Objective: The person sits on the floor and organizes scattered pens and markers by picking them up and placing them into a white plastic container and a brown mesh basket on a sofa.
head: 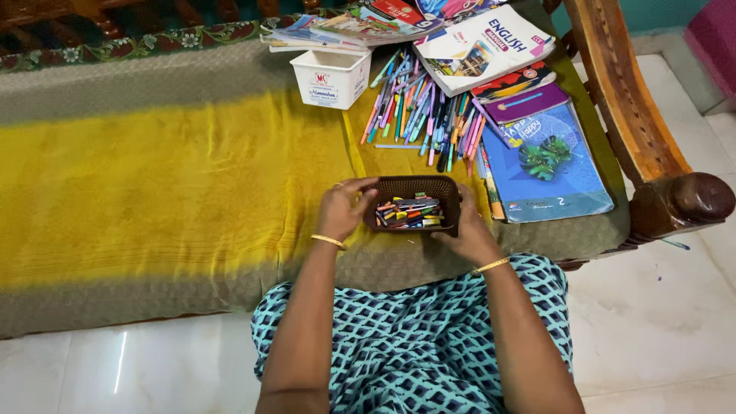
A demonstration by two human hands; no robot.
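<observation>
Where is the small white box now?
In the head view, the white box stands at the top centre on the yellow cloth, just left of the pile of pens.

We cannot make out the single pieces among the small coloured bits (pixel 409 212) in the brown basket (pixel 414 186). At twelve o'clock the top edge cuts off the stack of books (pixel 360 23). At six o'clock our forearms and lap run out of frame.
</observation>
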